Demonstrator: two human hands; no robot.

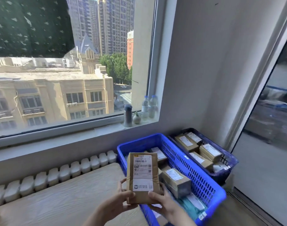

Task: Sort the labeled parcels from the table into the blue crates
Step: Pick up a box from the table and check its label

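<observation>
Brown paper parcel [142, 176], tall, white barcoded label on front; held upright at lower centre of frame, over tabletop [66, 198] edge and near blue crate [193, 173]. Label print too blurred to be read. Forearms cut off at bottom edge. Parcel's lower corners gripped by left hand [123, 201] and right hand [164, 204], thumbs on front.

Bright daylight through window [71, 79]; edges warped, slightly blurred.

table [58, 198]: pale wood-grain top | floor [237, 211]: bright blue crate [188, 167], dark blue crate [221, 176], seemingly standing there
</observation>
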